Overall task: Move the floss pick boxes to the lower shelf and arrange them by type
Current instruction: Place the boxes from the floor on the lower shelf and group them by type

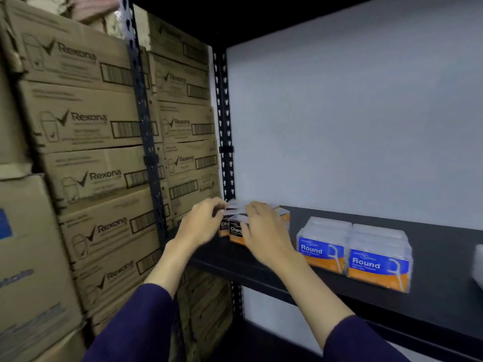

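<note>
Head view: person faces a black metal shelf (392, 296), both arms reaching in, dark blue sleeves.
Left hand (201, 226): at the shelf's far left corner, fingers curled onto the left side of the charcoal boxes, gripping them.
Right hand (264, 231): fingers curled over the top and right side of the same group; grip looks closed on the boxes, though blur hides the fingertips.
Charcoal boxes (235, 231): black and orange labels reading "Char...", at least two side by side, standing on the shelf board between the two hands, close to the rear upright post (224, 126).
Orange box (285, 216): partly hidden behind the right hand, just right of the charcoal group; type unreadable.
Round boxes (355, 254): two clear boxes with blue and orange "Round" labels, touching each other, upright near the shelf's front edge, right of the right hand and apart from it.
Far right edge: pale blurred object (478, 267) on the shelf, cannot tell what.
Left side: stacked Rexona cartons (83, 121) behind the front upright post.
Back: plain pale wall (352, 113).
</note>
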`<state>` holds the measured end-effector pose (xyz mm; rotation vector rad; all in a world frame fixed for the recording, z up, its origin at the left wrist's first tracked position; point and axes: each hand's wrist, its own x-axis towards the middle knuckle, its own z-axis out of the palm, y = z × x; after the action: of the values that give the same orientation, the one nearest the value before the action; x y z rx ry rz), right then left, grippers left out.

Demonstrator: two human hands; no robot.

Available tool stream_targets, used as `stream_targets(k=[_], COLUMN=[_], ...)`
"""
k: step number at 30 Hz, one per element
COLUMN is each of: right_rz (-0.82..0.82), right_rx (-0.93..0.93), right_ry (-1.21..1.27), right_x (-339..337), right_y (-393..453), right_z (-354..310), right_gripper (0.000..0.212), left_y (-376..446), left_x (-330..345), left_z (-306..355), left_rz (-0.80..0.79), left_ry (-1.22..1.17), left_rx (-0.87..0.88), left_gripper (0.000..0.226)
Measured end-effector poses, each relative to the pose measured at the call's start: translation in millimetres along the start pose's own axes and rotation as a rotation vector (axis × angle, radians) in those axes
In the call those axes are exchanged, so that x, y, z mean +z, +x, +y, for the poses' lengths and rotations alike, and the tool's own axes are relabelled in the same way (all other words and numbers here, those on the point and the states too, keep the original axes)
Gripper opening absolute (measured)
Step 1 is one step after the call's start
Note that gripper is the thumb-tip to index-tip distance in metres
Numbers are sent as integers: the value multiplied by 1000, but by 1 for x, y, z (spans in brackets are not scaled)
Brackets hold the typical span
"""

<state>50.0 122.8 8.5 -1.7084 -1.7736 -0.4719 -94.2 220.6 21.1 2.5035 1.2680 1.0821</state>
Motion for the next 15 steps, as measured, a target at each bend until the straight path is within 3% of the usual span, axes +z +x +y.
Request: stream_targets(k=[4, 8, 15], right_rz=[-81, 39, 70], right_rx=[4, 23, 32], right_ry=[-95, -100, -90], right_x=[41, 50, 51], right_y=[0, -1, -6], right_z=[2, 8, 9], right_gripper=[50, 43, 43], left_y=[5, 8, 18], left_x=[25, 45, 39], left_z=[-21, -30, -40], left_rz=[-136, -123, -71], left_ry=[36, 49, 15], left_rx=[39, 80, 86], left_gripper=[39, 44, 15])
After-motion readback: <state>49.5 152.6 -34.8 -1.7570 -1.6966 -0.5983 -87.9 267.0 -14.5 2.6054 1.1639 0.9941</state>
